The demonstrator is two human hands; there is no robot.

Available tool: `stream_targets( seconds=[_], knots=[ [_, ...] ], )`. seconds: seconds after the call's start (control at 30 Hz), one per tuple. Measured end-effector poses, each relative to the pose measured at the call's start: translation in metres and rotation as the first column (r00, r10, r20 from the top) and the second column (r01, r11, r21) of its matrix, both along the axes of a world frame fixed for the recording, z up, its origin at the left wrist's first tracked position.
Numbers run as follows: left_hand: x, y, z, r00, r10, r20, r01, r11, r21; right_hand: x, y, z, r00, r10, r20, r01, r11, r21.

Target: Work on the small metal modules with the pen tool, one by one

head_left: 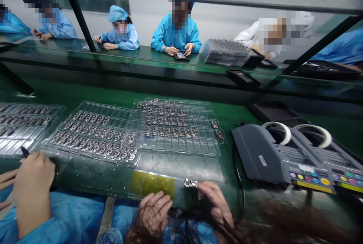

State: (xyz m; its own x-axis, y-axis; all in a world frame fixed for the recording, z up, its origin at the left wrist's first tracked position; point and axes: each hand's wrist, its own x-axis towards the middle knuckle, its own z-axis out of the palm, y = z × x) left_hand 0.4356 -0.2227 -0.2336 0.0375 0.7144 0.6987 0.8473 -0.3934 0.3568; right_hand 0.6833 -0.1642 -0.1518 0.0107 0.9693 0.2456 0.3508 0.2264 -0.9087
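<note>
My left hand [154, 213] rests at the near edge of the bench, fingers spread, just below a yellow tape strip [151, 183], and holds nothing. My right hand [215, 202] lies to its right, its fingertips pinching a small circuit board [190, 183] that sits on a clear plastic sheet [181, 168]. Beyond the hands, two clear trays [93, 134] [176, 127] hold several rows of the same small boards.
A co-worker's hand [32, 183] at the lower left holds a dark pen-like tool [24, 151] next to another tray [22, 123]. Two grey tape dispensers [283, 157] stand at the right. Several people in blue coats sit across a raised green shelf [141, 61].
</note>
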Motion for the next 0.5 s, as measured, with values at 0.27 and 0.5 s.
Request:
stream_targets(
  seconds=[0.27, 0.5],
  knots=[
    [0.014, 0.011, 0.034, 0.999, -0.048, -0.001, 0.048, 0.991, -0.126, -0.045, 0.017, 0.008, 0.972, 0.036, -0.232, -0.047, 0.998, -0.044],
    [0.006, 0.019, 0.043, 0.975, -0.213, -0.069, 0.184, 0.936, -0.300, -0.060, 0.026, 0.019, 0.997, -0.055, -0.052, 0.060, 0.992, 0.115]
  ],
)
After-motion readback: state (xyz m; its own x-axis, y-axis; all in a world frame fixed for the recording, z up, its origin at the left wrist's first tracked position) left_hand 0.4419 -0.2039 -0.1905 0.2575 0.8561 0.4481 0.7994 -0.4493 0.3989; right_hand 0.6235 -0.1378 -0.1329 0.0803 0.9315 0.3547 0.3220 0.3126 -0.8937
